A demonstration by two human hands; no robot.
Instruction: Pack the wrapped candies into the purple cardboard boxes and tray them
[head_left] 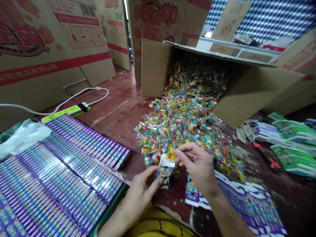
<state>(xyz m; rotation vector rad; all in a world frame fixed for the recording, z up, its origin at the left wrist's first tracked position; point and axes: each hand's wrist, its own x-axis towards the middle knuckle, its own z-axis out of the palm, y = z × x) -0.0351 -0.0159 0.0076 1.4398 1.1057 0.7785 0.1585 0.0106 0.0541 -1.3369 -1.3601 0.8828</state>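
My left hand (145,187) grips a small purple candy box (165,173) with its white top flap raised, close to the table's front edge. Pinched in my right hand (197,164) is a clear packet of candy (170,154), yellow and red pieces showing, right at the mouth of that box. Behind both hands spreads a heap of similar candy packets (172,121), spilling from a cardboard box (154,65) lying on its side. Flat purple cartons (249,200) lie in an overlapping row beneath and beside my right forearm.
At left, rows of filled-looking purple boxes (61,177) stand packed together, with a power strip (66,112) and white cable behind them. A red-and-black cutter (268,158) lies at right, near green cartons (293,159). Large printed cardboard boxes (59,39) stand at the back.
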